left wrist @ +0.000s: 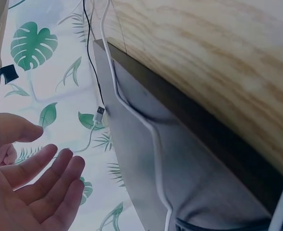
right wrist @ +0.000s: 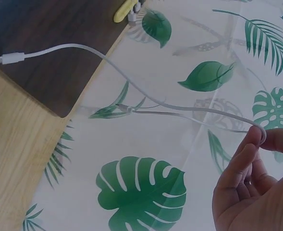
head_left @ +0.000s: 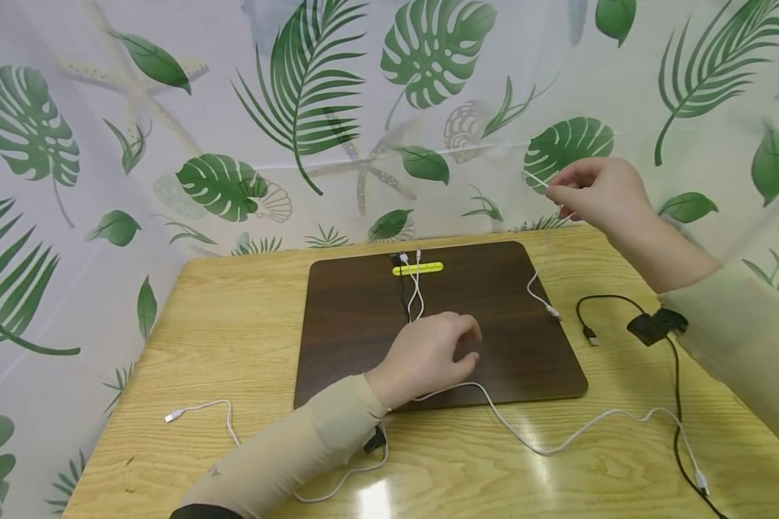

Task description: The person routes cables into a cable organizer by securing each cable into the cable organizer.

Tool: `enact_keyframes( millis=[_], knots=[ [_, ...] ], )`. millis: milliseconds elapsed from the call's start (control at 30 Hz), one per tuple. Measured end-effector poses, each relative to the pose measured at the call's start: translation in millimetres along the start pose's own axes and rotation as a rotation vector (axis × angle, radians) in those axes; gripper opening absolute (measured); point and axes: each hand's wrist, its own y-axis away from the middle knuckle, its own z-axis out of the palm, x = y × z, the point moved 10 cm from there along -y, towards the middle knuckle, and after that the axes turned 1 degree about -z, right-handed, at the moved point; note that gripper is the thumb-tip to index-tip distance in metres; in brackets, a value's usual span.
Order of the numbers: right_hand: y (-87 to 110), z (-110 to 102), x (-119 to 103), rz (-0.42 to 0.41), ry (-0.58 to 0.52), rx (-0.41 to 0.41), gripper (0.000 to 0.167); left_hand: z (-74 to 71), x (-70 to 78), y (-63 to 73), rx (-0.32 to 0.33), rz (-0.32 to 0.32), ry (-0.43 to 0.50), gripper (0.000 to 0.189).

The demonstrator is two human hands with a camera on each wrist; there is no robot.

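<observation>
High at the back right, my right hand (head_left: 593, 191) pinches a thin white USB cable (right wrist: 74, 46) between thumb and fingertips. The cable hangs in a loop, and its USB plug (head_left: 553, 312) dangles by the right edge of the dark brown board (head_left: 493, 303). My left hand (head_left: 428, 357) hovers over the board's front half, fingers loosely bent around nothing. Near the board's back edge lies a yellow cable clip (head_left: 433, 267) with white and black cable ends in it. Below the left hand, a long white cable (head_left: 545, 452) runs off the board to the right.
A black cable (head_left: 677, 382) with a black tie (head_left: 648, 328) and a USB plug (head_left: 589, 336) lies right of the board. At the left, another white plug (head_left: 174, 415) rests on the wooden table (head_left: 247, 324). A leaf-patterned curtain (head_left: 337, 209) hangs behind.
</observation>
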Motion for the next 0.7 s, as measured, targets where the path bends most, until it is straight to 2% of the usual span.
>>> enact_keyframes(
  millis=[233, 367, 533, 700],
  knots=[
    [-0.9, 2, -15, -0.03, -0.171, -0.006, 0.017, -8.1, -1.1, -5.1, 0.033, -0.011, 0.011, 0.017],
    [-0.2, 6, -24, -0.048, -0.226, -0.012, 0.007, -12.2, -1.6, -8.5, 0.042, -0.014, 0.004, 0.018],
    [2.5, 12, -33, -0.065, -0.236, -0.026, 0.01, -24.6, -6.0, -14.9, 0.074, -0.042, 0.023, 0.014],
    [4.6, 19, -37, -0.054, -0.232, -0.058, 0.017, -33.3, -20.2, -25.7, 0.081, -0.109, 0.139, 0.01]
  ],
)
